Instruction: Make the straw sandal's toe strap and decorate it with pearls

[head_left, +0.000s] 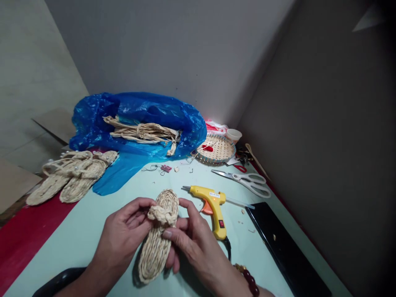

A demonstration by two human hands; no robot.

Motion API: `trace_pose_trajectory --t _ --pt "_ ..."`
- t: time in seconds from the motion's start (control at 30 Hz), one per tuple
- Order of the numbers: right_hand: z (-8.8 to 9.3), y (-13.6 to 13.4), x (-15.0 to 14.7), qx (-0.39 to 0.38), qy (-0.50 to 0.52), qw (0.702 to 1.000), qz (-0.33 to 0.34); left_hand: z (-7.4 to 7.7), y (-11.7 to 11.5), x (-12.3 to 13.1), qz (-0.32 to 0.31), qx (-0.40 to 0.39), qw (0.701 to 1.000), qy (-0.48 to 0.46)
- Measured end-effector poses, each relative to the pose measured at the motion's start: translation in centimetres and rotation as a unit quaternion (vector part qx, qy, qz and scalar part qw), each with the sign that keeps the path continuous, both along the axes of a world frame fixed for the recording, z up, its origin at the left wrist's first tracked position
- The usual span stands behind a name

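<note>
A small woven straw sandal [158, 239] lies lengthwise between my hands, just above the pale green table [93, 222]. My left hand [123, 237] grips its left side, thumb and fingers pinching the braided strap [161, 214] across the top. On the right edge my right hand [188, 239] is closed, thumb on top and fingers underneath. A yellow hot glue gun [212, 206] lies right beside my right hand, nozzle pointing left.
White-handled scissors [247, 181] lie behind the glue gun. A round woven tray [216, 149] and a white cup [233, 135] stand at the back right. A blue plastic bag [139, 123] holds a straw bundle [142, 132]. Finished straw sandals [71, 177] sit left. A black slab [278, 243] lies right.
</note>
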State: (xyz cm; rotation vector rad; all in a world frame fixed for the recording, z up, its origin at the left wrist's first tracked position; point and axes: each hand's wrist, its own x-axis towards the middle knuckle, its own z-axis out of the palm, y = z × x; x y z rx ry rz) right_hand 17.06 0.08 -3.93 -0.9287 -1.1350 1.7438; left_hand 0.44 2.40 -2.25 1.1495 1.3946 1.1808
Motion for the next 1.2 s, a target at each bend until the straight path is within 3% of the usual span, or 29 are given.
trace_pose_trajectory --t 0.3,0.97,1.2 --pt "0.5 0.1 0.8 0.055 -0.089 0.994 -0.018 -0.1 0.4 0.2 -0.031 0.012 0.998 -0.05" --pt "-0.2 0.3 1.3 0.107 -0.144 0.983 -0.032 -0.8 0.8 -0.1 -0.103 0.006 0.995 -0.009" --pt "0.4 1.0 1.8 0.047 -0.098 0.993 -0.053 0.2 1.5 -2.0 -0.021 0.049 0.999 0.007"
